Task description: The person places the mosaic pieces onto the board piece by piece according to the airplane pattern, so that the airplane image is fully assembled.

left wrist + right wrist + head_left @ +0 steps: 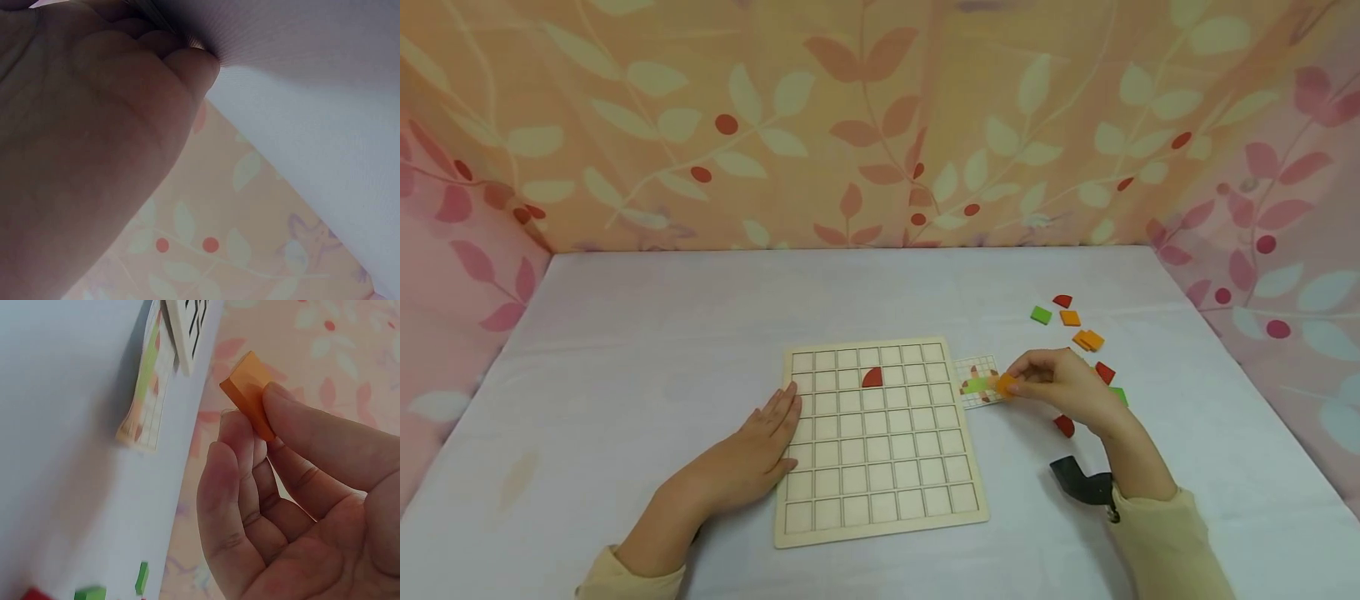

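An orange square tile point(249, 387) is pinched between the thumb and fingers of my right hand point(1063, 387), raised over the right edge of a small pattern card point(976, 371). That card shows a green, orange and red design on a grid. Beside it lies a pale wooden grid board point(880, 533), with one red quarter-circle tile point(873, 377) in a cell of its second row. My left hand point(752, 454) rests flat along the board's left edge, fingers straight. In the left wrist view the hand point(112, 125) covers most of what it touches.
Loose tiles lie right of the card: a green square point(1041, 315), several orange ones point(1070, 318), and red pieces point(1105, 372), some partly behind the right hand. A black strap-like piece point(1081, 482) sticks out by the right wrist. Patterned cloth point(865, 125) stands behind the white table point(662, 333).
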Demonstrator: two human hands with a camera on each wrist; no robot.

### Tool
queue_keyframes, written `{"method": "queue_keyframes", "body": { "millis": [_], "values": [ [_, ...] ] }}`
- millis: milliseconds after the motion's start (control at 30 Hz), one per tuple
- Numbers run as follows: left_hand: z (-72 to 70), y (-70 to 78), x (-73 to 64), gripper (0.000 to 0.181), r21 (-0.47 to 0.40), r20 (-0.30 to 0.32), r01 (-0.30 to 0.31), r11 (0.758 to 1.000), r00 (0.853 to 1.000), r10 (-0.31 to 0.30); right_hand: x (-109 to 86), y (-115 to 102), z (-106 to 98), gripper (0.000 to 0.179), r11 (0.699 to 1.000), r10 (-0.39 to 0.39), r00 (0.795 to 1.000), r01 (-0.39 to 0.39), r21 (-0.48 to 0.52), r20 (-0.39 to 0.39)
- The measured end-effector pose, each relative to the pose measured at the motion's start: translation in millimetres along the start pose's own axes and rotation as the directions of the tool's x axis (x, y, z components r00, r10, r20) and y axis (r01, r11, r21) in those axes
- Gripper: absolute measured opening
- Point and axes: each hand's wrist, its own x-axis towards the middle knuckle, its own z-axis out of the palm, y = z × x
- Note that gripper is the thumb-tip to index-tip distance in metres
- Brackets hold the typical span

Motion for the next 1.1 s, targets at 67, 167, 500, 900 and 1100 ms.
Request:
{"method": "queue_keyframes", "body": {
  "millis": [67,167,500,900,1100],
  "values": [
    [0.0,0.2,0.3,0.068,0.001,0.000,-0.002,1.000,1.000,0.002,4.1,-3.6,3.9,0.014,1.000,-0.004,1.000,0.004,0.007,0.018],
    [-0.4,1.3,0.7,0.068,-0.001,0.001,0.003,1.000,1.000,-0.003,10.4,-7.7,9.9,0.012,1.000,-0.011,0.999,0.011,0.010,0.043],
    [-2.4,3.1,0.9,0.067,0.005,0.005,0.011,1.000,1.000,-0.011,30.1,-22.0,28.0,0.009,0.998,-0.039,0.994,0.033,0.060,0.102],
    [-2.0,2.8,0.9,0.068,-0.013,0.004,0.008,1.000,1.000,-0.008,51.0,-41.4,50.7,0.008,0.987,-0.163,0.978,0.159,0.036,0.133],
    [-2.9,2.9,1.1,0.069,0.001,0.010,0.025,1.000,1.000,-0.025,60.4,-56.2,66.8,0.008,0.977,-0.214,0.962,0.214,0.018,0.171]
  ]
}}
